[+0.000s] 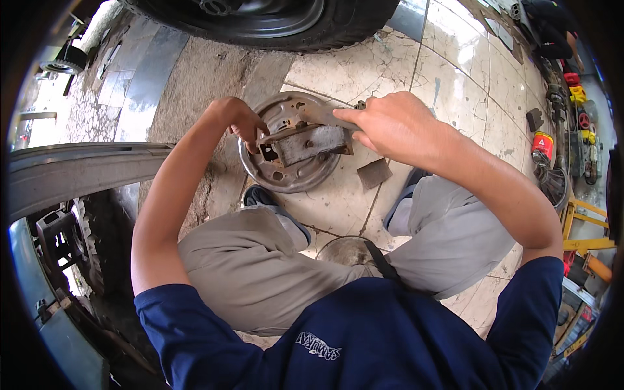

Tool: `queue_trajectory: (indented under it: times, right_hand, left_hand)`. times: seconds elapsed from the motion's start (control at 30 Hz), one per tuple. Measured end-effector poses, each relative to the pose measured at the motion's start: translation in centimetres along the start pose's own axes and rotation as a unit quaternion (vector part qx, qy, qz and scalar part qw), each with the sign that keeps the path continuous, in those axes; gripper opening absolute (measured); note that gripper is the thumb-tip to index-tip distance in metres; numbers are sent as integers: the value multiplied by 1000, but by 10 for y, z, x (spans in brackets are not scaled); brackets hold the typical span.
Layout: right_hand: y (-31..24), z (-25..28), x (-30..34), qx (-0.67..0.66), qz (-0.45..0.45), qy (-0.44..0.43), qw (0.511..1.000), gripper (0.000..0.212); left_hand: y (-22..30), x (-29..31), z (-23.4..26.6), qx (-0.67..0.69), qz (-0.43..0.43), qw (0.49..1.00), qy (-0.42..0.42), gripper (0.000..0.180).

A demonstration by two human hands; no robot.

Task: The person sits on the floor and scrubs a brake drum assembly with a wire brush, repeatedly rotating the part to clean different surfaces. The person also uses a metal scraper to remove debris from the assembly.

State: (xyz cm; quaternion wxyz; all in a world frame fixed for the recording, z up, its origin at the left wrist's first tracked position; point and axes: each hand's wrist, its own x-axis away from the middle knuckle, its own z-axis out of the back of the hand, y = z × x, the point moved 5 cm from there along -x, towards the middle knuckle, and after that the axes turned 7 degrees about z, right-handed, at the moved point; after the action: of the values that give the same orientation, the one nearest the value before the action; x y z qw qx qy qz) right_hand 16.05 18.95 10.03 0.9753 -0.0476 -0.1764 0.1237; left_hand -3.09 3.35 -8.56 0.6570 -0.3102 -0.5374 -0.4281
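A worn, rusty brake shoe point(305, 145) with a grey curved face is held tilted over a round metal brake plate point(278, 181) on the floor between my feet. My left hand point(239, 121) is closed on the shoe's left end, fingers bent down against its edge. At the other end, my right hand point(396, 127) is closed with its index finger stretched along the metal. A grey flat edge shows between that finger and the thumb; the rest is hidden under the hand. Beside the plate, a small brown square sheet point(375, 173) lies on the tiles.
A large tyred wheel point(292, 32) stands just beyond the plate. A grey metal beam point(91, 169) juts in from the left above dark vehicle parts. Along the right are a red can point(542, 147), several tools and a yellow metal frame point(588, 244). I sit on a low round seat point(344, 250).
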Motion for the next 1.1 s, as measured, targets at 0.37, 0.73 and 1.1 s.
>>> queue_trajectory:
  times: [0.37,0.73,1.1]
  right_hand:
    - [4,12,14,-2,16,30,999,42]
    - [7,21,5,45,44,0,998,32]
    - [-9,32,-11,90,49,-58,993,7]
  left_hand:
    - [18,7,-27,76,-95,933,338,56]
    - [23,10,-23,89,-68,947,302,55]
    - [24,5,-21,87,-43,958,269,55]
